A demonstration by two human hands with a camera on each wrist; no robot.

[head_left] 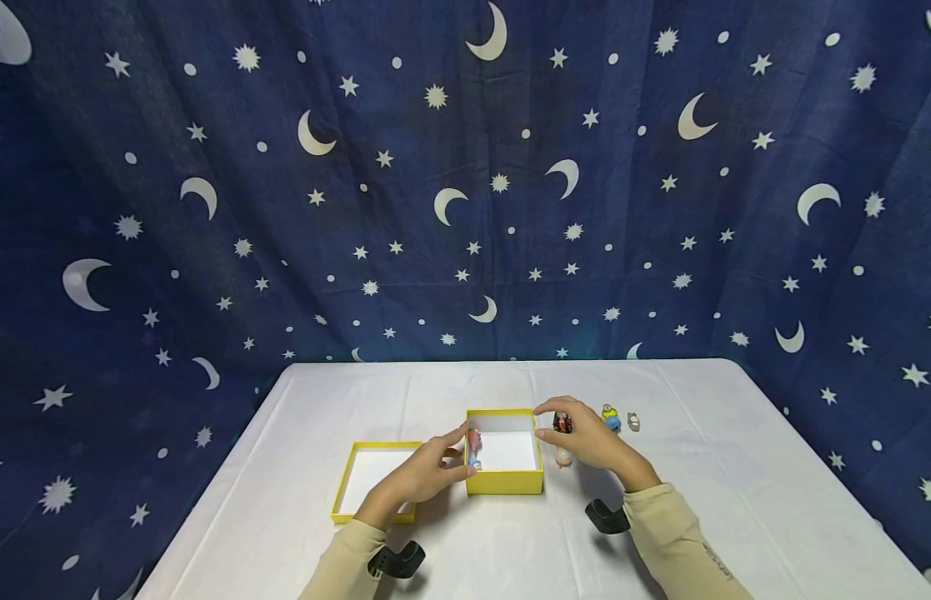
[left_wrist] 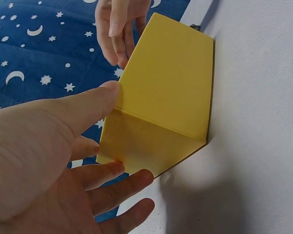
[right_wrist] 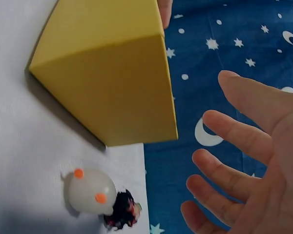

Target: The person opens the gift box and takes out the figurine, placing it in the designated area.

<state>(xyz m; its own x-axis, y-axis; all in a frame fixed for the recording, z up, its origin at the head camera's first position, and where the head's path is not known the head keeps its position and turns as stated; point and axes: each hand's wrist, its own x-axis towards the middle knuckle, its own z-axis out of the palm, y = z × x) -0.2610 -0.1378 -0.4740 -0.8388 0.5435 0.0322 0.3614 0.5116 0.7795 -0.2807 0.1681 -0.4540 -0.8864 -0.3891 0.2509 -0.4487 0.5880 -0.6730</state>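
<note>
A yellow box (head_left: pixel 504 482) with a white inside stands upright and uncovered near the middle of the table. Along its inner left wall lie a pinkish-red toy figure (head_left: pixel 474 438) and a small blue-and-white one (head_left: pixel 475 464). My left hand (head_left: pixel 423 475) touches the box's left end; in the left wrist view the thumb is at the upper edge and the extended fingers are along the side. Fingers spread, my right hand (right_wrist: pixel 254 161) is beside the opposite end with nothing in it. Below it in the right wrist view sit a white round toy (right_wrist: pixel 90 191) with orange spots and a dark-haired figure (right_wrist: pixel 122 210).
Left of the box, partly behind my left forearm, lies the yellow-rimmed lid (head_left: pixel 371 471), white inside facing up. Beyond my right hand stand a yellow-and-blue figure (head_left: pixel 611 418) and a small greyish figure (head_left: pixel 633 422). A starry blue curtain (head_left: pixel 510 275) hangs behind the table.
</note>
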